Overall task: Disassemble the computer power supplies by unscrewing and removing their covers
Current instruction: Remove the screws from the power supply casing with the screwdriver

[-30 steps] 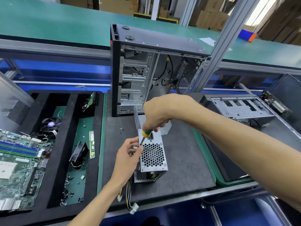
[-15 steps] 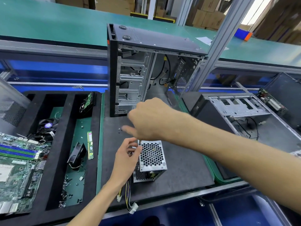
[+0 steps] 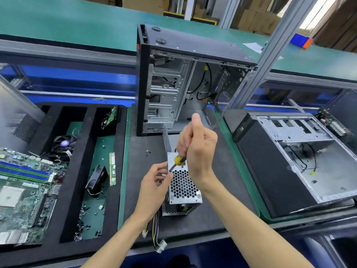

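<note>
Power supply sits near the mat's front edge, grille up. Right hand grips screwdriver, tip at its top-left corner; half a second ago that hand reached left. Left hand fingers curl on its left edge. Open mat right; tower case behind.

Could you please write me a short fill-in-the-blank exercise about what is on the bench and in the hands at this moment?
1. The right hand grips a screwdriver whose handle is green and ____.
2. The left hand holds the ____ side of the power supply.
3. The upright computer case stands ____ the power supply.
4. The motherboard lies at the far ____ of the view.

Missing words: yellow; left; behind; left
</note>
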Motion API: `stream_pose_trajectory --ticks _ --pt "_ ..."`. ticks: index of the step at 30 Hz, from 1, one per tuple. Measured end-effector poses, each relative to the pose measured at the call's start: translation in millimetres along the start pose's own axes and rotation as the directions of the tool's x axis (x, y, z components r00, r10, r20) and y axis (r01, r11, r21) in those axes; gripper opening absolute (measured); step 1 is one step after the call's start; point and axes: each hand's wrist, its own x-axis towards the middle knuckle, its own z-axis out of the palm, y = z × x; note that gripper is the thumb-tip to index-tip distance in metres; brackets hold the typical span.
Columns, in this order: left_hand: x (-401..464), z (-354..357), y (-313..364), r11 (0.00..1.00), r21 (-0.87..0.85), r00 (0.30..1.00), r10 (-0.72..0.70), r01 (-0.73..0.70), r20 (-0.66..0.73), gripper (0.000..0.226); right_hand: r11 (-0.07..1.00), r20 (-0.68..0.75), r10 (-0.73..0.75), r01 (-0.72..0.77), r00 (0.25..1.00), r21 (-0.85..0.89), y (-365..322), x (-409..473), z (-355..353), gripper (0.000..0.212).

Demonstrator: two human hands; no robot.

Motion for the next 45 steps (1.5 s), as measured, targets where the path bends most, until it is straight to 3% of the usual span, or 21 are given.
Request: stream_pose_trajectory --ticks 2,4,6,8,12,19,22,28,32,37,42,45 --pt "-0.7 -0.8 -1.2 1.0 -0.001 1.0 0.002 -0.002 -0.002 0.03 0.995 0.231 0.072 -0.087 0.97 0.054 -2.5 8.0 -5.1 0.062" --pt "-1.5 -1.5 -2.0 1.0 -0.016 1.0 0.0 0.0 0.002 0.03 0.987 0.436 0.135 -0.161 0.89 0.023 -6.1 17.3 -7.3 0.06" --pt "-1.5 -2.0 -1.8 1.0 -0.028 1.0 0.002 -0.002 0.0 0.029 0.977 0.53 0.187 -0.211 0.827 -0.017 -7.5 25.2 -6.0 0.059" --pt "-1.0 -2.4 -1.3 1.0 -0.018 1.0 0.014 -0.014 0.0 0.028 0.976 0.51 0.192 -0.218 0.839 -0.01 -4.3 28.1 -3.2 0.053" --pt "-0.2 -0.5 1.0 0.999 -0.033 1.0 0.013 -0.013 0.002 0.027 0.985 0.336 0.16 -0.172 0.928 0.007 16.7 12.9 3.0 0.027" --pt "1.8 -3.4 1.6 1.0 -0.029 1.0 0.004 -0.003 0.022 0.024 0.996 0.106 0.067 -0.073 0.992 0.049 29.7 -1.3 11.6 0.028" --pt "0.8 -3.3 0.7 0.999 -0.036 1.0 0.016 -0.016 0.019 0.028 0.993 0.161 0.04 -0.058 0.986 0.105 26.4 -0.3 5.4 0.023" --pt "1.3 -2.3 -1.3 0.999 -0.034 0.999 0.034 -0.034 0.004 0.031 0.974 0.28 0.15 -0.19 0.948 0.124 21.5 4.8 -1.6 0.04" --pt "1.5 -2.1 -1.5 0.999 -0.04 1.0 0.029 -0.029 0.002 0.03 0.988 0.25 0.076 -0.107 0.965 0.11 22.6 5.1 -2.5 0.024" --pt "-0.2 -0.9 1.6 0.999 -0.025 1.0 0.019 -0.019 -0.006 0.03 0.998 0.151 0.067 -0.067 0.986 -0.008 15.8 2.7 0.7 0.028" --pt "-2.6 -1.1 5.5 1.0 -0.013 1.0 0.021 -0.021 0.003 0.028 0.993 0.272 0.113 -0.12 0.956 0.011 11.0 -1.5 0.2 0.045" --pt "-3.5 -1.1 7.4 1.0 -0.007 1.0 0.022 -0.022 0.005 0.027 0.993 0.292 0.1 -0.113 0.951 0.029 9.2 -3.2 1.0 0.032"
